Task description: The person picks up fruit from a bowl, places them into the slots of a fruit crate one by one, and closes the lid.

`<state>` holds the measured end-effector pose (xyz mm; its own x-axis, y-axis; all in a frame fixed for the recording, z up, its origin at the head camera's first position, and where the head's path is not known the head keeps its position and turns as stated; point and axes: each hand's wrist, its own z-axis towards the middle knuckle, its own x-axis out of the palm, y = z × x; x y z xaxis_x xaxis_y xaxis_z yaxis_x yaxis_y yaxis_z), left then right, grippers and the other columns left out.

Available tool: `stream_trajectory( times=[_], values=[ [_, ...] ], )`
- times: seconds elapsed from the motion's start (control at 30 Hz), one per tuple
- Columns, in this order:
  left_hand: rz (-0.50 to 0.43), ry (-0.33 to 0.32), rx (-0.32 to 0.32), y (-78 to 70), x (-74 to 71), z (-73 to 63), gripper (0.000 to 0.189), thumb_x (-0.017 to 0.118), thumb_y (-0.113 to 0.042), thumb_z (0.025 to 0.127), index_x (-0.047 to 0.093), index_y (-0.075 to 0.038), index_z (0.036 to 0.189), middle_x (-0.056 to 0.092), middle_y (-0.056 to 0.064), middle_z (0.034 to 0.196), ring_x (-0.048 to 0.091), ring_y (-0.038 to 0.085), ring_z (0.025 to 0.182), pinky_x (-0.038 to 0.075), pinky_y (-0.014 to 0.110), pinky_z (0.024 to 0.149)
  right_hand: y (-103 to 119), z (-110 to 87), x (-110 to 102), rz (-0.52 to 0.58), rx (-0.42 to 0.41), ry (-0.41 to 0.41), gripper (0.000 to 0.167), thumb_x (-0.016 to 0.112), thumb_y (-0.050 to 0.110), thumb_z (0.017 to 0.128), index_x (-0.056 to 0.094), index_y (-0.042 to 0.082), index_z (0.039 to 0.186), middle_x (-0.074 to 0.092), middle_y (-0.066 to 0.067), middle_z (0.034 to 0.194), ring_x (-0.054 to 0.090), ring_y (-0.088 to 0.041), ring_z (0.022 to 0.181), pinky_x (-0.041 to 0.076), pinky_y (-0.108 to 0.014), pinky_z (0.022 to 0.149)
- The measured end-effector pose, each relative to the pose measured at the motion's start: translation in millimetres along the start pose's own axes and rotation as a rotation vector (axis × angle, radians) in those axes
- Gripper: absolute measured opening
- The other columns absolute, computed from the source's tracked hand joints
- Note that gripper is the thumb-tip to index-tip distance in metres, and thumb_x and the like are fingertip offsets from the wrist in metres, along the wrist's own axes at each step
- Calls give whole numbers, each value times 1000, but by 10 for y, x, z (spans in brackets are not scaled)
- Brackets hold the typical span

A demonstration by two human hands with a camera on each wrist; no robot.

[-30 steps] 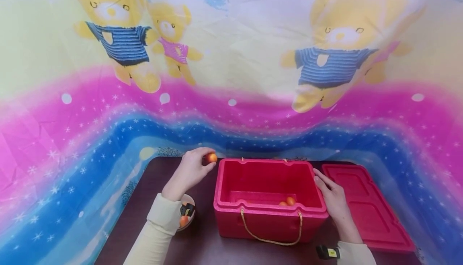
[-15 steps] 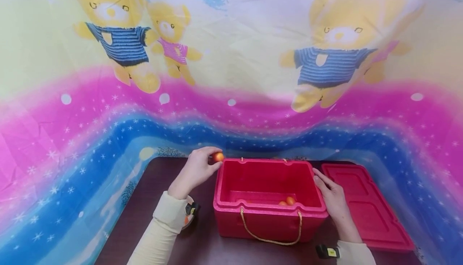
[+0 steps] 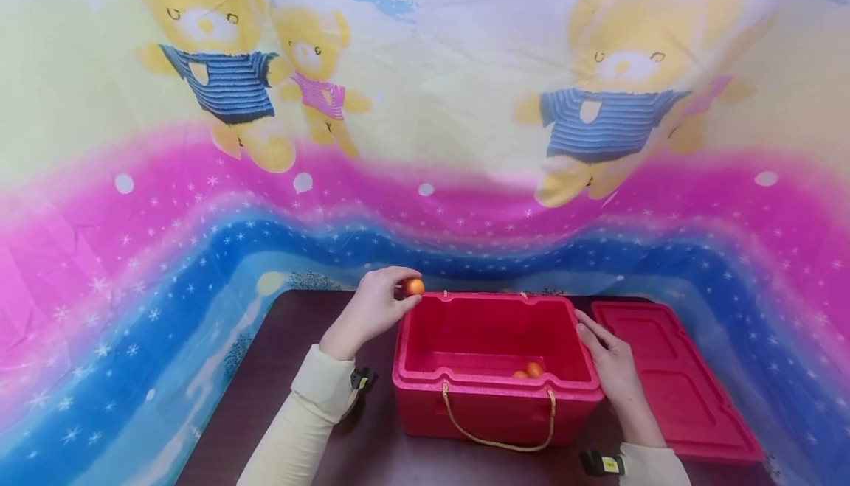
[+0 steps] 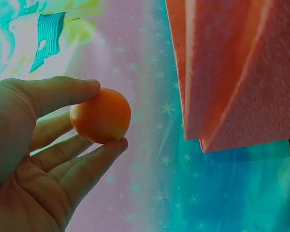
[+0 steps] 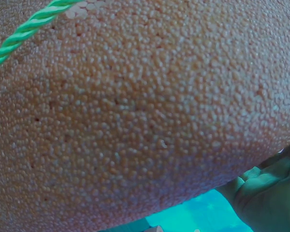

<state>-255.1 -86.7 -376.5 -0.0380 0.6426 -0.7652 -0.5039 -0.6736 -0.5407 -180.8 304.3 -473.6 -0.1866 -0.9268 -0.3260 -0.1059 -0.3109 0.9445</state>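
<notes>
My left hand [image 3: 378,303] pinches a small round orange fruit [image 3: 414,287] between thumb and fingertips, just above the far left corner of a red foam box [image 3: 494,412]. The left wrist view shows the smooth fruit [image 4: 102,117] in the fingers, apart from the box wall [image 4: 251,96]. Inside the lidless box, orange fruits [image 3: 534,369] lie near the front right, partly hidden by the front wall. On the box's right side rests my right hand [image 3: 612,364], its fingers extended along the rim. Close up in the right wrist view is the grainy box wall [image 5: 135,121].
The red lid [image 3: 677,383] lies flat on the dark table [image 3: 265,390], right of the box. A gold rope handle [image 3: 494,443] hangs at the front. A bowl behind my left sleeve is almost wholly hidden. A printed bear curtain [image 3: 425,139] surrounds the table.
My left hand has moved right with the fruit, from beside the box to its left rim. The sleeve now covers the bowl seen before. My right hand has stayed still.
</notes>
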Motion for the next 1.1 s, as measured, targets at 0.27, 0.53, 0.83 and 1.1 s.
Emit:
stream_trajectory(
  times=[0.27, 0.53, 0.83, 1.1],
  values=[
    [6, 23, 51, -82, 27, 41, 39, 84, -16, 84, 72, -10, 121, 71, 7, 115, 70, 21, 92, 60, 33, 82, -12, 4, 1, 1, 8, -1, 69, 52, 59, 99, 36, 27, 158, 45, -18, 154, 58, -1, 110, 58, -25, 82],
    [42, 53, 79, -147, 26, 95, 40, 83, -19, 85, 72, -10, 122, 71, 7, 116, 68, 22, 96, 58, 35, 84, -14, 5, 4, 4, -2, -5, 69, 52, 58, 99, 36, 24, 158, 46, -19, 153, 56, 8, 102, 58, -25, 81],
    [27, 93, 78, -222, 63, 136, 42, 82, -20, 86, 70, -9, 125, 70, 7, 119, 68, 22, 101, 59, 33, 85, -21, 6, -4, -1, -1, -1, 69, 51, 58, 99, 36, 25, 158, 46, -18, 153, 56, 6, 104, 58, -24, 81],
    [51, 99, 111, -253, 98, 194, 41, 82, -19, 86, 71, -10, 124, 71, 5, 118, 68, 20, 103, 58, 33, 88, -13, 11, -4, 7, 0, 5, 68, 51, 58, 99, 36, 27, 158, 46, -18, 153, 57, 6, 104, 58, -25, 82]
  ],
)
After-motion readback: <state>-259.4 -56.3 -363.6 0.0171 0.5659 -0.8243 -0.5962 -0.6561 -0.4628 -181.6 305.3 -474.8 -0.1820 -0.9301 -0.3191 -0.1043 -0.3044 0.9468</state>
